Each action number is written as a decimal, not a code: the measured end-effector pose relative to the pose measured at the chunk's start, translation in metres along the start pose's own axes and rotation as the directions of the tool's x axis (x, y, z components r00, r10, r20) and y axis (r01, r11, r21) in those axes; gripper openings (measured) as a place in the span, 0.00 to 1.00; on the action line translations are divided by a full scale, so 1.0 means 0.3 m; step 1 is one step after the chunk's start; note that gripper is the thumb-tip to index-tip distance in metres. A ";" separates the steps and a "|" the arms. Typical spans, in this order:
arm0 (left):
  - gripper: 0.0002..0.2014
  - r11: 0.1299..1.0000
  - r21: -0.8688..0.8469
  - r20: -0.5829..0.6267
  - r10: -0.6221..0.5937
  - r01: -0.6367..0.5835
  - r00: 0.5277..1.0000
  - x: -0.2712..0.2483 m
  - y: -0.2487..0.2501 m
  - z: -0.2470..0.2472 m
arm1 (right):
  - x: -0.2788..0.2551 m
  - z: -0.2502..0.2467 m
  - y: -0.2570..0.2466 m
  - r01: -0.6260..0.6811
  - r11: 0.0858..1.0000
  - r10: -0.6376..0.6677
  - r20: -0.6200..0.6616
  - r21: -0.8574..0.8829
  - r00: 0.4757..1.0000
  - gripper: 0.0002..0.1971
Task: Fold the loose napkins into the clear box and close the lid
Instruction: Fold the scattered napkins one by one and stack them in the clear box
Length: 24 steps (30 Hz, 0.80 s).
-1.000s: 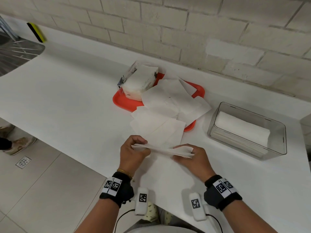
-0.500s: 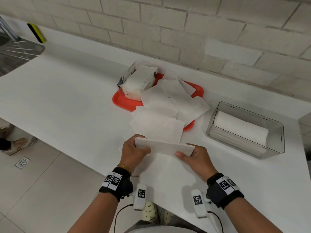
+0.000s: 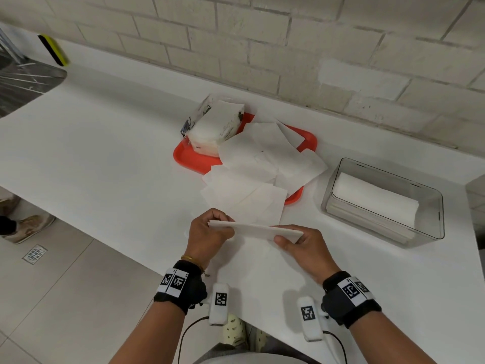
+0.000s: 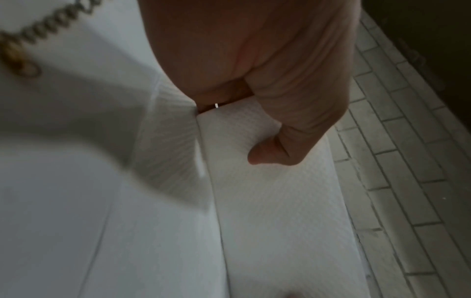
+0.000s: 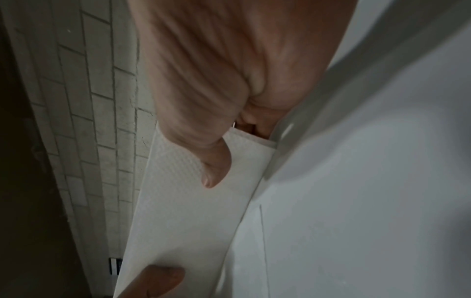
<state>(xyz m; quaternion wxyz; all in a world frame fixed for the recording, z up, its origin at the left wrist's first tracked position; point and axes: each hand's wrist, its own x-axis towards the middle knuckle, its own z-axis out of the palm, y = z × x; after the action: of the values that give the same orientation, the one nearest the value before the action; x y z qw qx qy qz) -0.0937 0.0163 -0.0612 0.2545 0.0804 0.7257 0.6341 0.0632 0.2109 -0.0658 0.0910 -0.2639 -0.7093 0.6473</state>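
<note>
Folded napkin [image 3: 256, 229] held above the counter at 6 o'clock of the tray [image 3: 193, 160], both hands [image 3: 210, 239] [image 3: 305, 249] pinching its ends; light, limp, tears easily, so grip the ends toward the box [image 3: 430, 232] at 3 o'clock.

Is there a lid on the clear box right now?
No, the clear box stands open on top, with a white stack of napkins showing inside.

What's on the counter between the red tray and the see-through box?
Nothing but bare white counter, seen in the head view. Loose white napkins hang over the red plastic tray's edge toward the clear plastic box without reaching it.
</note>
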 end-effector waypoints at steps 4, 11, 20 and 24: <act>0.11 1.000 0.024 0.049 -0.005 0.004 0.999 0.001 0.007 0.013 | 0.002 0.001 0.001 0.015 0.998 -0.011 0.056 -0.066 0.998 0.11; 0.12 1.000 0.011 0.053 0.004 -0.004 0.999 0.019 0.020 0.021 | 0.025 -0.022 -0.027 -0.002 0.998 0.002 -0.006 -0.060 1.000 0.09; 0.10 0.993 -0.114 0.110 0.037 -0.025 0.993 0.044 0.076 0.006 | -0.013 -0.145 -0.150 -0.017 1.000 0.016 -0.075 -0.009 0.997 0.10; 0.12 0.990 -0.132 0.119 0.057 -0.041 0.991 0.069 0.118 0.001 | -0.036 -0.314 -0.257 0.007 0.999 -0.014 -0.199 -0.035 0.980 0.07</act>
<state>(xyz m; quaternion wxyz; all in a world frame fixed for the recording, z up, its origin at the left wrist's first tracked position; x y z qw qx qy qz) -0.1186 0.0321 -0.0326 0.2875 0.1201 0.6640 0.6798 0.0968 0.2858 0.0248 0.1604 -0.3252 -0.7090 0.6048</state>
